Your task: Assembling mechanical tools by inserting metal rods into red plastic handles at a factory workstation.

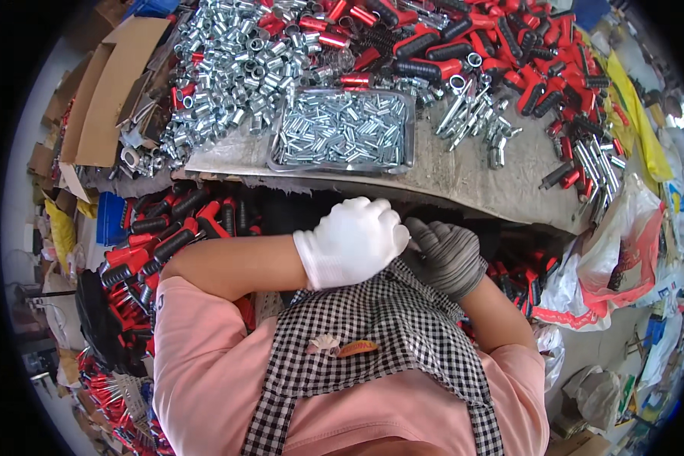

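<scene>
Close together at the table's front edge, both my hands are held low over my lap. My left hand (357, 239), in a white glove, is closed with its knuckles up, and what it holds is hidden. My right hand (447, 254), in a dark grey knitted glove, is curled beside it with thumb and fingers pressed together. A small bit of something shows between the hands, too small to name. Just beyond them on the table, a clear plastic tray (281, 161) holds many short silvery metal pins (342, 129).
A heap of silvery metal sleeves (239, 68) covers the table's left side. Red and black tool handles (501, 45) pile up at the back right, near loose metal rods (467, 110). More handles (159, 235) lie low at my left. Plastic bags (615, 258) hang at the right.
</scene>
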Demonstrator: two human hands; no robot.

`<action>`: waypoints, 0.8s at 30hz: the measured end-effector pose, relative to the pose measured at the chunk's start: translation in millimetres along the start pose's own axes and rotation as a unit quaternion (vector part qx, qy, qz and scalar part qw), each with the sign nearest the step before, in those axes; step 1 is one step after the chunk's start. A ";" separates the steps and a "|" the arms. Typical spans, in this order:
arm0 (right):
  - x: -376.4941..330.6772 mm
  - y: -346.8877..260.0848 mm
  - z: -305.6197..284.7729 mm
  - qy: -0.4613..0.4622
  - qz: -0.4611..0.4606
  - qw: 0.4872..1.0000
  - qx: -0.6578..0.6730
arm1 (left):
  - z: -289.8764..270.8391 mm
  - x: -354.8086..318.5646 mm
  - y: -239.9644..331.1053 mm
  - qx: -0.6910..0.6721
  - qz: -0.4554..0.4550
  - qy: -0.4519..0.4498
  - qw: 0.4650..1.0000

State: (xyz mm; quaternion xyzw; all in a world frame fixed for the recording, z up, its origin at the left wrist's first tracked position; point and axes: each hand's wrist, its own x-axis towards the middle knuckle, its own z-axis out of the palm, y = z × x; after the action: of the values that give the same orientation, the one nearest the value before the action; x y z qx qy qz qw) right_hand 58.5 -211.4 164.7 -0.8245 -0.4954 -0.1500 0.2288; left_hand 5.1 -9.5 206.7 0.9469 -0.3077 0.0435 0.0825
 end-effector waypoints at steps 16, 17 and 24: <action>0.3 18.7 -6.5 -0.013 0.035 0.992 0.118 | -16.8 13.2 -48.8 -0.348 -0.187 -0.105 0.913; 5.4 21.8 -12.8 -0.116 0.107 0.969 0.190 | -16.3 18.9 -52.3 -0.346 -0.186 -0.104 0.914; -15.4 37.8 -5.0 -0.057 0.282 0.864 0.413 | -5.5 114.4 -130.7 -0.358 0.138 -0.021 0.923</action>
State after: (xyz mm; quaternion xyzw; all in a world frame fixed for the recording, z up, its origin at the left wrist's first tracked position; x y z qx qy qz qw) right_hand 84.7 -240.9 153.0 -0.7662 -0.2704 0.1865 0.5523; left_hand 174.3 29.8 210.4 0.8029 -0.4321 -0.0781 0.4031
